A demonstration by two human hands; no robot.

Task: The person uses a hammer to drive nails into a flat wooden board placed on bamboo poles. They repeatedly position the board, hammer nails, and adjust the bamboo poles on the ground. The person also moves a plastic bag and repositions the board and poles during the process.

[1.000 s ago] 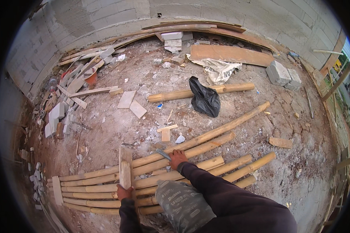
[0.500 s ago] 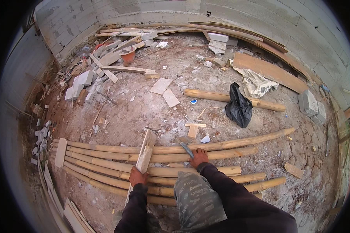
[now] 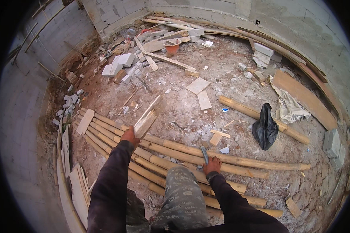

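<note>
Several bamboo poles (image 3: 171, 144) lie side by side on the ground in front of me, with a short flat board (image 3: 85, 121) across their left ends. My left hand (image 3: 130, 138) grips the near end of a wooden plank (image 3: 151, 117), which is tilted up above the poles. My right hand (image 3: 212, 166) rests over the poles, its fingers closed round a narrow grey-blue tool (image 3: 204, 154). Only the tool's upper part sticks out, so its kind is unclear. My knee comes between the two arms, over the poles.
Beyond the poles lie a black plastic bag (image 3: 265, 128) on a thick bamboo pole (image 3: 237, 105), broken tiles (image 3: 198, 86) and wood scraps (image 3: 217, 137). An orange bucket (image 3: 172, 47), rubble and pale blocks (image 3: 120, 64) stand farther back. Block walls enclose the ground; boards (image 3: 78, 184) lie at lower left.
My left hand has lifted the plank off the poles and swung it up and away. The right hand still holds the grey-blue tool. The whole view has turned toward the left.
</note>
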